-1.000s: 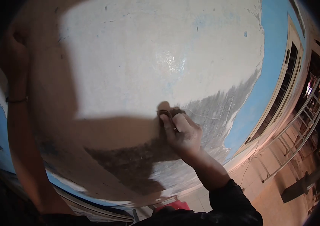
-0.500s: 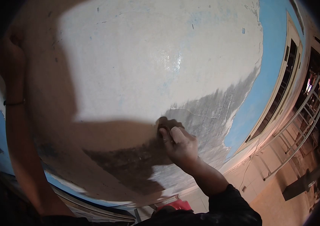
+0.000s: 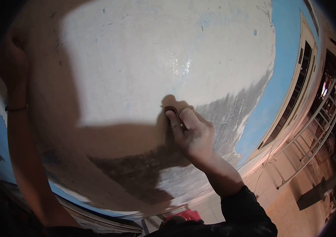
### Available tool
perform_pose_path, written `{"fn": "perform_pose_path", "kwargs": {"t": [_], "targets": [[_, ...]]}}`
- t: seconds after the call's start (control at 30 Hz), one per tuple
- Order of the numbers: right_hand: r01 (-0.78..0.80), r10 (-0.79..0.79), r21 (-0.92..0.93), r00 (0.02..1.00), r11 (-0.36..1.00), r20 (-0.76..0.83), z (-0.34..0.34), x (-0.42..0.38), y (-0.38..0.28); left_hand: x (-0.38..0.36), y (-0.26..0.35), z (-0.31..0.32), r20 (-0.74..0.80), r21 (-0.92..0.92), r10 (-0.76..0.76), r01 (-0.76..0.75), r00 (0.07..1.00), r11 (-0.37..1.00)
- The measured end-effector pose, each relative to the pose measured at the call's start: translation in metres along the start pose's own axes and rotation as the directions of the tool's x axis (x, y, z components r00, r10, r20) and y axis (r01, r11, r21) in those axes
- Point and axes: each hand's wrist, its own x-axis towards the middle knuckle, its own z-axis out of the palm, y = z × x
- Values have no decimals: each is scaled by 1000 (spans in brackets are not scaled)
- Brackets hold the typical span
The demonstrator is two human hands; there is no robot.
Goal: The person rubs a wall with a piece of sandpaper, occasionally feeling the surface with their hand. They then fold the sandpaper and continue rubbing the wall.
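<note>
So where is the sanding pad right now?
In the head view, the sanding pad sits near centre, pressed against the wall under the right hand, beside the grey patch.

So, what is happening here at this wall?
A person presses a small dark pad, probably sandpaper, flat against the wall with the right hand, at the edge between the whitish filler and a grey rough patch. The left hand is raised in shadow at the left and seems to lean on the wall. Blue paint shows around the filler.
</note>
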Motion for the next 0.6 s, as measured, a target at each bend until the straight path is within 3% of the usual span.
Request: {"fn": "perform_pose_path", "kwargs": {"t": [0.23,0.33,0.6], "targets": [[28,-27,75,999,997,-18,13,-33,11,-5,1,1,22,97,-13,11,1000,995],[-15,15,12,998,1000,54,3,-12,2,-3,-5,4,-32,51,36,-35,999,998],[29,-27,87,999,996,-21,12,-30,11,-4,-12,8,16,94,-11,10,1000,996]]}}
